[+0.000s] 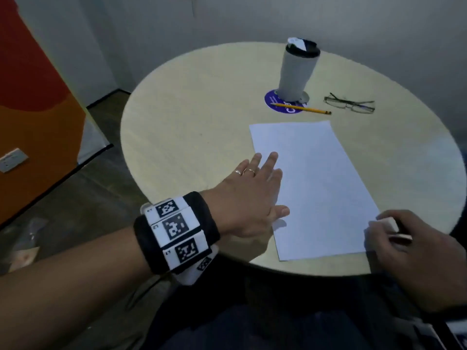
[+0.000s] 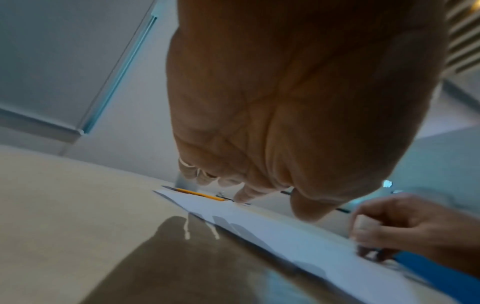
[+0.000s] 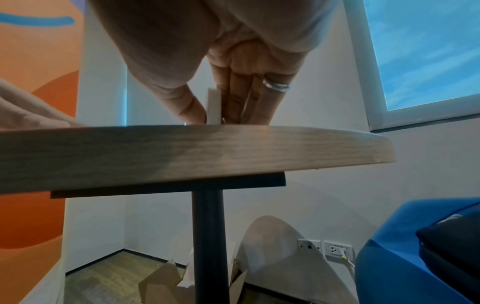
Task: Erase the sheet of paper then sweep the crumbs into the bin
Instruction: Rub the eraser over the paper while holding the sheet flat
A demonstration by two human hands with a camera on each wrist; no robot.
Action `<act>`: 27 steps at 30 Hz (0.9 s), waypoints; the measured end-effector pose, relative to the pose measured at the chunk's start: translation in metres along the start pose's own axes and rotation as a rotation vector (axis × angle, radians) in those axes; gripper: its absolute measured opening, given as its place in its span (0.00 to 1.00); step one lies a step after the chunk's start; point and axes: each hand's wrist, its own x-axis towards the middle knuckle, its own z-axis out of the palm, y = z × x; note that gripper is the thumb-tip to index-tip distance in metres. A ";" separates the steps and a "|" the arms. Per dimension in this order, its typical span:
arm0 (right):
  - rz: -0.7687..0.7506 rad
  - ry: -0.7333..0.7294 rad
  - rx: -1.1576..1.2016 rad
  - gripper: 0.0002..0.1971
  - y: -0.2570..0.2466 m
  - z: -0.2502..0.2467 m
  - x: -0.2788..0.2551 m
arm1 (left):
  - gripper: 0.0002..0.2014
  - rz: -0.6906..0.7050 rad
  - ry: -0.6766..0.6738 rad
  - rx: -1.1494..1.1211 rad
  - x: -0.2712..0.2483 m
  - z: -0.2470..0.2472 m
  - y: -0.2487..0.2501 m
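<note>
A white sheet of paper [image 1: 316, 185] lies on the round pale table [image 1: 189, 122], near its front edge. My left hand [image 1: 252, 193] is spread flat with straight fingers over the paper's left edge. My right hand [image 1: 414, 256] pinches a white eraser [image 1: 388, 222] at the paper's near right corner. The right wrist view shows the eraser [image 3: 214, 107] held upright between thumb and fingers, its end down at the table top [image 3: 233, 152]. A grey cylindrical bin [image 1: 297, 72] with a black rim stands at the back. I make out no crumbs.
A yellow pencil [image 1: 302, 108] lies across a purple coaster [image 1: 274, 102] under the bin. Folded glasses [image 1: 350, 104] lie to its right. Under the table are a black pedestal [image 3: 207, 236], cardboard boxes [image 3: 161, 283] and a blue seat [image 3: 402, 257].
</note>
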 end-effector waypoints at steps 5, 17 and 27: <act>0.030 0.039 0.091 0.04 0.010 -0.006 0.001 | 0.41 0.114 -0.004 -0.110 -0.011 0.032 0.063; 0.099 -0.038 0.353 0.03 0.022 -0.018 -0.019 | 0.51 0.075 0.136 -0.083 -0.023 0.054 0.075; -0.183 -0.126 0.212 0.06 -0.025 0.026 -0.033 | 0.61 0.130 0.204 -0.024 0.001 0.074 0.084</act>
